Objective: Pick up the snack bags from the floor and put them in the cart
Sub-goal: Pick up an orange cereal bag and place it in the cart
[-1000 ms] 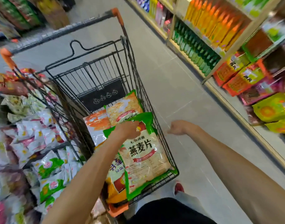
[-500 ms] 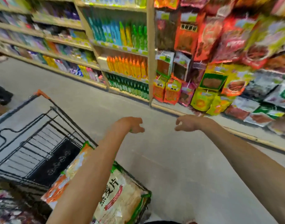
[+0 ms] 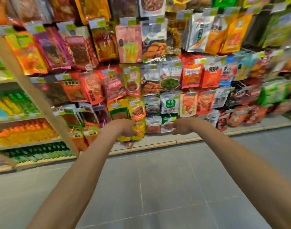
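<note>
Both of my arms stretch forward over the grey floor (image 3: 158, 187). My left hand (image 3: 125, 128) hangs with loosely curled fingers and holds nothing. My right hand (image 3: 182, 127) is about a forearm's width to its right, also loosely curled and empty. Both hands point toward a wall of hanging snack bags (image 3: 158, 76). A reddish bag (image 3: 127, 143) seems to lie at the foot of the display, just below my left hand; blur hides its detail. The cart is out of view.
A wooden shelf post (image 3: 37, 100) slants down at the left, with rows of orange and green bottles (image 3: 25, 134) on shelves beside it. A low wooden plinth (image 3: 174, 142) runs along the base of the display.
The view has swung right and up, away from the cart, which has left the frame. My left hand let go of the oat bag in the cart; both hands now hang empty facing the display.
</note>
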`<state>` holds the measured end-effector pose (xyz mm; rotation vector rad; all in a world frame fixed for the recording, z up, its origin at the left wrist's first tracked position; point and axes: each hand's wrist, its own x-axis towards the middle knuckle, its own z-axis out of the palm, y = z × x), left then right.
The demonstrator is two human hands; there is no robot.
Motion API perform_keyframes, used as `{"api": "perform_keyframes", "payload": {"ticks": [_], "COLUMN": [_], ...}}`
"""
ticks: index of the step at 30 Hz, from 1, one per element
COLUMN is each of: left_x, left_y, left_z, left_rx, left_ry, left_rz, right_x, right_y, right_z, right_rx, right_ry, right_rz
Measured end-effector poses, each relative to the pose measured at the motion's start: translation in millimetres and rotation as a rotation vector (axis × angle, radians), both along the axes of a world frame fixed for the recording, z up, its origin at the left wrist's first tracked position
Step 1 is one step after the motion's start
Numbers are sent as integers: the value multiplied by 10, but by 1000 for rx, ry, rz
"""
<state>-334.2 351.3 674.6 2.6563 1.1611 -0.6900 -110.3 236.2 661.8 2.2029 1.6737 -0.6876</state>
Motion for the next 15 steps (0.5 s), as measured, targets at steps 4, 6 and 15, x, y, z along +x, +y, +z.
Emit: {"api": "perform_keyframes", "payload": {"ticks": [4,6,15], "left_x": [1098,1584,3576], "left_y": [-255,-435,-1208], "left_z": [247,398,817], "left_rx": [26,42,117], "left_ry": [32,25,19], "left_rz": [-164,-253,-629], "right_x": [808,1120,2424], "right_y": [-630,-943,-2203], "right_z": [231,339,666], "right_rx": [41,64,86], "right_ry": [-37,-45,12], "right_rz": [-201,-278,-660]}}
